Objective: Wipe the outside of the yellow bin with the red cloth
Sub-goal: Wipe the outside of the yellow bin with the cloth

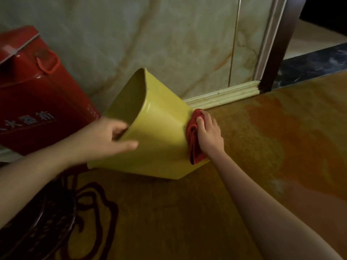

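Note:
The yellow bin lies tipped on its side on the brown floor, its open mouth facing left and its base facing right. My left hand grips the bin's rim, fingers inside the mouth and thumb on the outer wall. The red cloth is bunched and pressed flat against the bin's base. My right hand holds the cloth there, fingers spread over it.
A red metal box with a handle and white lettering stands close on the left, against the marble wall. A white skirting board runs behind the bin. A dark door frame rises at the upper right.

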### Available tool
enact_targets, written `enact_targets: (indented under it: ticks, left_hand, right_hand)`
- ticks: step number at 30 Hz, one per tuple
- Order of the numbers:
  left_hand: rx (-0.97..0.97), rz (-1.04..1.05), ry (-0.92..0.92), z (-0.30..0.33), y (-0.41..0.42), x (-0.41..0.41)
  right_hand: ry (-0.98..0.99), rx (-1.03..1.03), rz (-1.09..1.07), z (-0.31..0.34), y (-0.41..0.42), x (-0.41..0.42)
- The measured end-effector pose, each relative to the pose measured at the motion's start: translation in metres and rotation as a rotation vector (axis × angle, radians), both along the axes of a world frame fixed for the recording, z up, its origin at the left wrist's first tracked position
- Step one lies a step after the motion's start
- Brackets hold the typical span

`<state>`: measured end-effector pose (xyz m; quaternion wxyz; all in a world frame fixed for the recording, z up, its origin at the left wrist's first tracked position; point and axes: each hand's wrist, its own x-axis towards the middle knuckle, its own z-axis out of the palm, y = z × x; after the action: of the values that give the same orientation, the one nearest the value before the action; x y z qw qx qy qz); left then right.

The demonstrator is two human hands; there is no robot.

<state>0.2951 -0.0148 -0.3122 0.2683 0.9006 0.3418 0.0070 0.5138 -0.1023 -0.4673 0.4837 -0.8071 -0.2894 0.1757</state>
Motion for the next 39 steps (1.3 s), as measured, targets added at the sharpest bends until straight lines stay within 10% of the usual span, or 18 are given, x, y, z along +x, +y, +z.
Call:
enact_targets:
  ticks: [8, 16, 25, 39]
  left_hand:
    - [0.435, -0.128, -0.089, -0.016, 0.008, 0.009]
    - [0.220, -0.268, -0.017, 0.013, 0.028, 0.042]
    - [0.070, -0.298, 0.063, 0.015, 0.033, 0.083]
    - [0.244, -0.144, 0.009, 0.007, 0.020, 0.107]
  right_hand:
    - [-0.254, 0.277, 0.055, 0.014, -0.017, -0.040]
    - [-0.634, 0.461, 0.361, 0.030, -0.003, -0.018]
    - [-0.139, 0.149, 0.294, -0.032, -0.031, 0.027]
    - [-0.095, -0.008, -0.054, -0.043, -0.072, -0.024]
